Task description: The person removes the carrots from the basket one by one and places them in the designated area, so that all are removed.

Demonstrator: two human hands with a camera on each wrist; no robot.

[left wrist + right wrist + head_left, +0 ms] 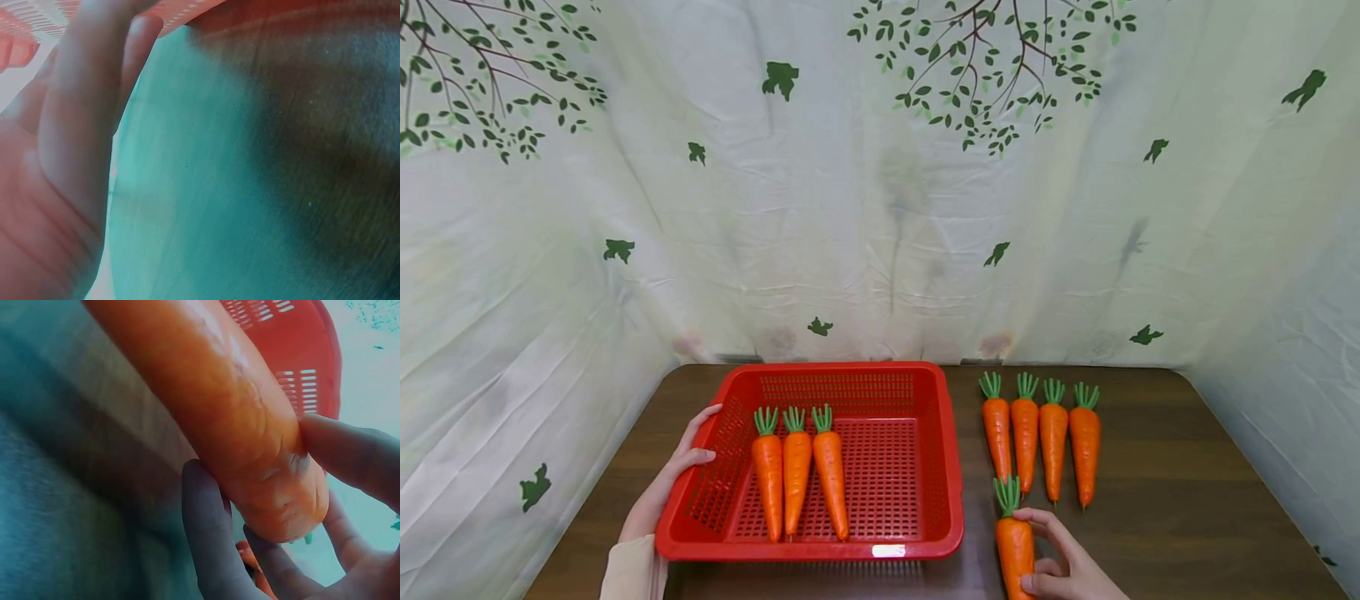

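Gripping the red plastic basket (808,551) at its left rim with the left hand (658,492), and over to the right, pinching a single carrot (1013,546) between thumb and fingers of the right hand (1063,560), just outside the basket's near right corner! Clear of the counter (1180,475) or touching it? Cannot tell. Counting 3 loaded carrots (797,471) side by side, left of the basket's middle. Spotting 4 waiting carrots (1025,433) in a row on the counter. Looking like 3 done, 1 in progress, 4 left: seemingly not yet halfway.
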